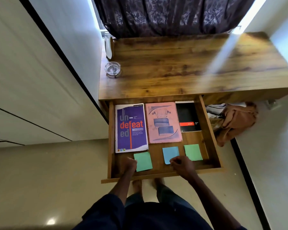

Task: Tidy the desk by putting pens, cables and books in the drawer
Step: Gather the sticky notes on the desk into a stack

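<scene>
Both of your hands are down inside the open drawer [210, 130], close to its front wall and well apart from each other. Your left hand [129, 164] is curled into a fist with nothing showing in it. Its knuckles sit right at the left edge of the nearer green note [144, 162], and contact cannot be made out. Your right hand [184, 166] is curled the same way, nothing visible in its grip, and it covers the near corner of the blue note [170, 153].

The nearer green note lies flat on the drawer floor between your hands. Just beyond your right hand and slightly to its right lies the farther green note [193, 152], also flat.

The books are already in the drawer. Straight beyond your left hand lies the purple book [131, 128], printed "undefeated". Just beside it, beyond the gap between your hands, lies the pink book [164, 123]. Beyond your right hand is the black notepad [188, 117] with a red band, up near the drawer's back.

Past the drawer stretches the wooden desk top [173, 67], with a glass ashtray [112, 68] on its left side, far beyond your left hand. A dark curtain [169, 14] hangs behind the desk. To the right of your right hand, outside the drawer, a brown cloth [236, 120] is bunched under the desk.
</scene>
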